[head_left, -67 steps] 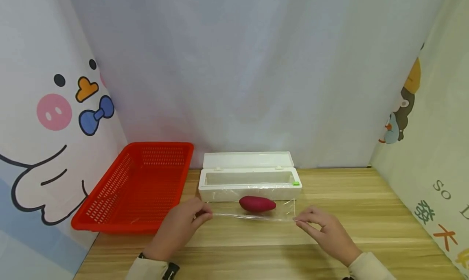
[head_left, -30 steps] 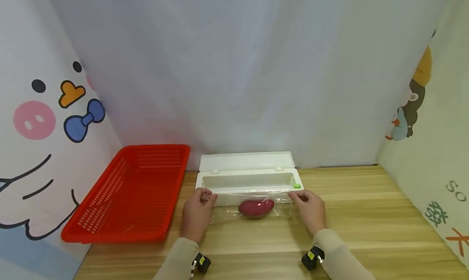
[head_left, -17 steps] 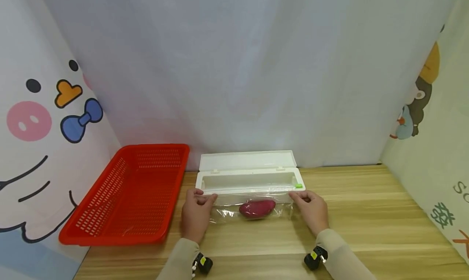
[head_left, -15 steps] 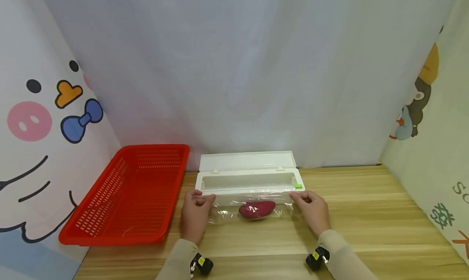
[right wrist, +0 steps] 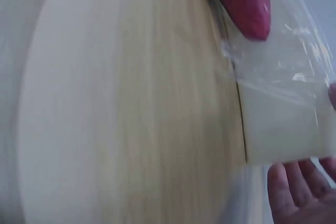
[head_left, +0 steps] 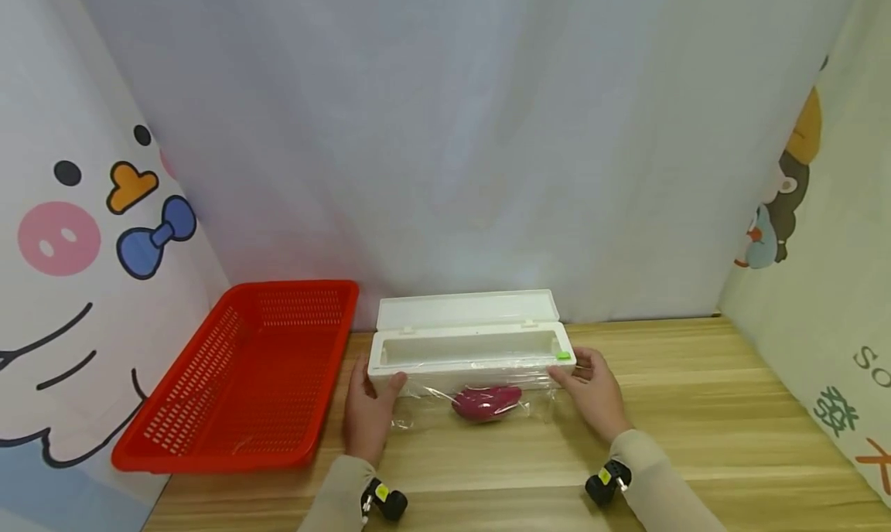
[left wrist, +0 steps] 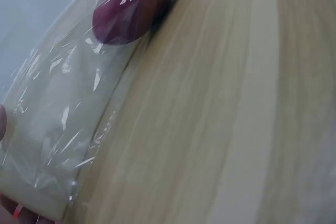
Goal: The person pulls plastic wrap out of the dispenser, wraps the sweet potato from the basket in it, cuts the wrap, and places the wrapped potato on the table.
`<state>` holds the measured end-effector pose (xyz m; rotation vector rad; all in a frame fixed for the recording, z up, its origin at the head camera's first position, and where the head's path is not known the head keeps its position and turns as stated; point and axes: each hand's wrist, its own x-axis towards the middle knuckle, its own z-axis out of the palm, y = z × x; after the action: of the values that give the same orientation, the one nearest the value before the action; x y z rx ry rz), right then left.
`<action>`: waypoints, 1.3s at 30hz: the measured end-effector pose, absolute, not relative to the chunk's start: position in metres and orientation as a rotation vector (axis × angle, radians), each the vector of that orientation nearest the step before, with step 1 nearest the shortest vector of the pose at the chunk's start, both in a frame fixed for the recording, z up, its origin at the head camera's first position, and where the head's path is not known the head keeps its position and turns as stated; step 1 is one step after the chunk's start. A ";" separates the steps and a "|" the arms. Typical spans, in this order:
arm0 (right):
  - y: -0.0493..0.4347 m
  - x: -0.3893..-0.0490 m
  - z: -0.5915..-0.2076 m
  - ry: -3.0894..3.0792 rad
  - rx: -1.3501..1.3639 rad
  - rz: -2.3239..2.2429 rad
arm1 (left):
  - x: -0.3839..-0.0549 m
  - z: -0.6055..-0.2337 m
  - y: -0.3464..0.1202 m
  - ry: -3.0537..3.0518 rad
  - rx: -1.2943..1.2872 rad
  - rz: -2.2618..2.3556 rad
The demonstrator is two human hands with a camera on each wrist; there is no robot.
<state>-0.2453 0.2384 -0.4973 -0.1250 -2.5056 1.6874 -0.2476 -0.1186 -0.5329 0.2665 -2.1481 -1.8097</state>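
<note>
A long white cling film dispenser (head_left: 473,350) stands with its lid up at the back. From it, clear cling film (left wrist: 65,119) drapes over a purple-red sweet potato (head_left: 486,403) lying against its front. My left hand (head_left: 369,416) holds the dispenser's left end, thumb on the front edge and fingers round the side. At the other end, my right hand (head_left: 593,393) grips the corner, its thumb on the film by the green slider (head_left: 563,356). In the right wrist view its fingers (right wrist: 296,187) lie along the dispenser's end.
A red perforated basket (head_left: 327,408) stands left of the dispenser, close to my left hand. A pale curtain (head_left: 445,145) hangs behind the wooden table (head_left: 487,478). Printed cloth panels rise at both sides.
The film's loose edge, held in front of the sweet potato, has gone back over it to the dispenser. Both hands followed, then shifted from pinching film to holding the dispenser's ends.
</note>
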 end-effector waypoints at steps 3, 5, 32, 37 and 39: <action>0.248 -0.245 -0.497 -2.569 -0.052 1.655 | -0.250 -0.534 -0.123 -2.119 0.197 -1.869; 0.254 -0.244 -0.498 -2.603 -0.015 1.621 | -0.251 -0.532 -0.126 -2.114 0.190 -1.883; 0.274 -0.253 -0.488 -2.682 0.161 1.550 | -0.251 -0.518 -0.132 -2.158 0.195 -1.955; 0.255 -0.259 -0.480 -2.698 0.195 1.441 | -0.256 -0.522 -0.131 -2.125 0.232 -1.978; 0.252 -0.260 -0.478 -2.709 0.171 1.375 | -0.257 -0.522 -0.129 -2.106 0.244 -2.022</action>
<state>-0.2601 0.2523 -0.4784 0.1707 -2.7085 1.3750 -0.2571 -0.1294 -0.5220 0.2443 -2.1055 -2.0217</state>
